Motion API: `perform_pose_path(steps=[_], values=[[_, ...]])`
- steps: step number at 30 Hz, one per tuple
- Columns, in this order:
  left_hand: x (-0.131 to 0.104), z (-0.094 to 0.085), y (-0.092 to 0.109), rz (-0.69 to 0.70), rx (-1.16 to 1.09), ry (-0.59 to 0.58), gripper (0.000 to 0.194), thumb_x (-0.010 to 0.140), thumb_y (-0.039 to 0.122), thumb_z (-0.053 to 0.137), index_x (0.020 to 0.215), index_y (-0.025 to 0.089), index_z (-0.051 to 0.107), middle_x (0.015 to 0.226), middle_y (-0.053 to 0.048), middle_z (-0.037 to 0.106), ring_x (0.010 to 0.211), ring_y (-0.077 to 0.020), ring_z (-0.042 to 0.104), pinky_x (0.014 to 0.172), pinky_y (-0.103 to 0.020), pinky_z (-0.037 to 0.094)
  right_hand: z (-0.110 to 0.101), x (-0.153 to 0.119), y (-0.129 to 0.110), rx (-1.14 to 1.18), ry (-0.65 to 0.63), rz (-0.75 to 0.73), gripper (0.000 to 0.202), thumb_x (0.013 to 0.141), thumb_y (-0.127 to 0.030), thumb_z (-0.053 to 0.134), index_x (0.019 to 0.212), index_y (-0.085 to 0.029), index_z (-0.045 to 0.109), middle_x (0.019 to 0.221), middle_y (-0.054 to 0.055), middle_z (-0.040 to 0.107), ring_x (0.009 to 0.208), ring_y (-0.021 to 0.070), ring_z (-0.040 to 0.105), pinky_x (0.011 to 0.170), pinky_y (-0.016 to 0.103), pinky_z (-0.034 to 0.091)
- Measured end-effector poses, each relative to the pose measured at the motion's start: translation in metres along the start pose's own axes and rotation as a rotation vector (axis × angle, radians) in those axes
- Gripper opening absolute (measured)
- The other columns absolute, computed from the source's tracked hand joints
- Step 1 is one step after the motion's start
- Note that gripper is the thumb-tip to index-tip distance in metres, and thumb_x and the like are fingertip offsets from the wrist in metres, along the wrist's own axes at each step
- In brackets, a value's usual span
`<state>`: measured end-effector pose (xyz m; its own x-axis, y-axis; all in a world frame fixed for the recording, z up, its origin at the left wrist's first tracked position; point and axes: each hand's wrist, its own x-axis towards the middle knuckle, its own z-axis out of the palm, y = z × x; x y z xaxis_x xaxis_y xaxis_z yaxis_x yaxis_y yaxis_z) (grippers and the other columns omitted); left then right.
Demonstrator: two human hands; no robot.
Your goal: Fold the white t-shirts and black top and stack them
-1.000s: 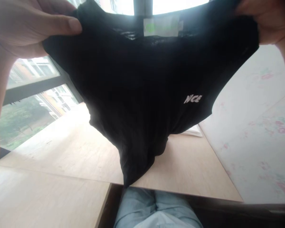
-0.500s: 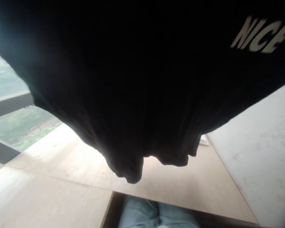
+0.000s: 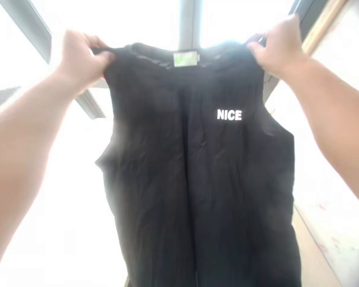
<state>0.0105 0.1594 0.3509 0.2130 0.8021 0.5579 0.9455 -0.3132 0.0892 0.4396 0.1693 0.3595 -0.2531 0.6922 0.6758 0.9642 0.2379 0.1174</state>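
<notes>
- Black garment (image 3: 155, 171) in front of you: it hangs upright in mid-air, front towards you, its lower edge out of view.
- The white NICE lettering (image 3: 229, 115) reads upright, and a pale label (image 3: 184, 59) shows inside the neckline, between your hands.
- Your left hand (image 3: 79, 59) has thumb and fingers clamped on one shoulder edge.
- Your right hand (image 3: 279, 48) pinches the opposite shoulder, though its far fingers are partly hidden.
- Gripping both shoulders apart probably spreads the neckline and lets the cloth's weight draw the body down; a crease runs down the middle.
- Beyond it, the window frame (image 3: 190, 26) stands against glare, with a patterned wall (image 3: 332, 235) on your right.
</notes>
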Motion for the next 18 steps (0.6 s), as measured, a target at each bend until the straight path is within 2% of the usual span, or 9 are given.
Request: perform_pose_path(steps=[2, 4, 7, 9, 10, 12, 14, 16, 18], values=[[0.013, 0.051, -0.014, -0.084, -0.034, 0.014, 0.057, 0.098, 0.037, 0.036, 0.115, -0.014, 0.058, 0.101, -0.005, 0.065, 0.096, -0.0141, 0.062, 0.090, -0.033, 0.045, 0.063, -0.004, 0.002, 0.052, -0.064, 0.015, 0.067, 0.091, -0.047, 0.036, 0.106, 0.012, 0.064, 0.110, 0.017, 0.070, 0.115, 0.0228, 0.061, 0.101, 0.038, 0.036], [0.023, 0.113, -0.028, -0.151, -0.077, -0.008, 0.056, 0.096, 0.037, 0.042, 0.110, -0.014, 0.060, 0.102, -0.006, 0.067, 0.094, -0.0083, 0.058, 0.092, -0.026, 0.042, 0.125, -0.011, 0.004, 0.102, -0.118, 0.067, 0.062, 0.095, -0.041, 0.033, 0.102, 0.014, 0.062, 0.115, 0.018, 0.068, 0.117, 0.0190, 0.059, 0.101, 0.033, 0.037], [0.023, 0.206, -0.036, -0.210, -0.122, -0.065, 0.040, 0.093, 0.028, 0.050, 0.117, -0.002, 0.062, 0.108, -0.005, 0.069, 0.094, -0.0065, 0.054, 0.094, -0.021, 0.041, 0.206, -0.023, 0.003, 0.172, -0.214, 0.180, 0.046, 0.098, -0.025, 0.034, 0.105, 0.013, 0.060, 0.120, 0.019, 0.066, 0.118, 0.0154, 0.058, 0.103, 0.030, 0.038], [0.007, 0.257, -0.032, -0.217, -0.117, -0.108, 0.039, 0.090, 0.021, 0.053, 0.126, 0.006, 0.059, 0.117, -0.006, 0.066, 0.098, -0.0097, 0.055, 0.097, -0.025, 0.041, 0.249, -0.039, -0.002, 0.203, -0.276, 0.223, 0.034, 0.092, -0.012, 0.043, 0.114, 0.006, 0.060, 0.125, 0.018, 0.065, 0.116, 0.0165, 0.060, 0.104, 0.032, 0.040], [-0.006, 0.276, -0.027, -0.208, -0.117, -0.135, 0.042, 0.088, 0.020, 0.056, 0.128, 0.010, 0.058, 0.122, -0.007, 0.063, 0.100, -0.0122, 0.057, 0.098, -0.027, 0.042, 0.265, -0.050, -0.006, 0.226, -0.296, 0.224, 0.035, 0.088, -0.008, 0.046, 0.119, 0.001, 0.061, 0.126, 0.017, 0.064, 0.114, 0.0181, 0.061, 0.103, 0.033, 0.042], [-0.044, 0.300, -0.018, -0.163, -0.140, -0.223, 0.042, 0.085, 0.022, 0.060, 0.127, 0.015, 0.059, 0.127, -0.009, 0.059, 0.093, -0.0156, 0.061, 0.094, -0.031, 0.045, 0.284, -0.080, -0.013, 0.299, -0.308, 0.206, 0.042, 0.083, -0.006, 0.051, 0.123, -0.008, 0.062, 0.127, 0.013, 0.064, 0.109, 0.0212, 0.063, 0.100, 0.036, 0.048], [-0.092, 0.304, -0.011, -0.077, -0.187, -0.331, 0.036, 0.087, 0.026, 0.057, 0.122, 0.018, 0.061, 0.123, -0.008, 0.059, 0.081, -0.0147, 0.063, 0.087, -0.032, 0.049, 0.282, -0.119, -0.021, 0.381, -0.278, 0.203, 0.041, 0.084, -0.009, 0.051, 0.122, -0.013, 0.063, 0.123, 0.011, 0.066, 0.103, 0.0218, 0.065, 0.094, 0.037, 0.052], [-0.147, 0.291, -0.010, -0.019, -0.245, -0.424, 0.029, 0.090, 0.029, 0.053, 0.116, 0.019, 0.062, 0.116, -0.006, 0.061, 0.081, -0.0152, 0.064, 0.082, -0.030, 0.051, 0.260, -0.167, -0.027, 0.426, -0.221, 0.251, 0.035, 0.087, -0.015, 0.050, 0.118, -0.014, 0.066, 0.117, 0.010, 0.068, 0.096, 0.0201, 0.067, 0.087, 0.035, 0.056], [-0.204, 0.266, -0.013, -0.001, -0.282, -0.489, 0.028, 0.093, 0.036, 0.050, 0.113, 0.020, 0.061, 0.111, -0.005, 0.061, 0.086, -0.0167, 0.064, 0.082, -0.030, 0.051, 0.225, -0.222, -0.035, 0.432, -0.172, 0.331, 0.030, 0.090, -0.021, 0.051, 0.113, -0.015, 0.068, 0.112, 0.009, 0.070, 0.088, 0.0178, 0.068, 0.082, 0.032, 0.057]])
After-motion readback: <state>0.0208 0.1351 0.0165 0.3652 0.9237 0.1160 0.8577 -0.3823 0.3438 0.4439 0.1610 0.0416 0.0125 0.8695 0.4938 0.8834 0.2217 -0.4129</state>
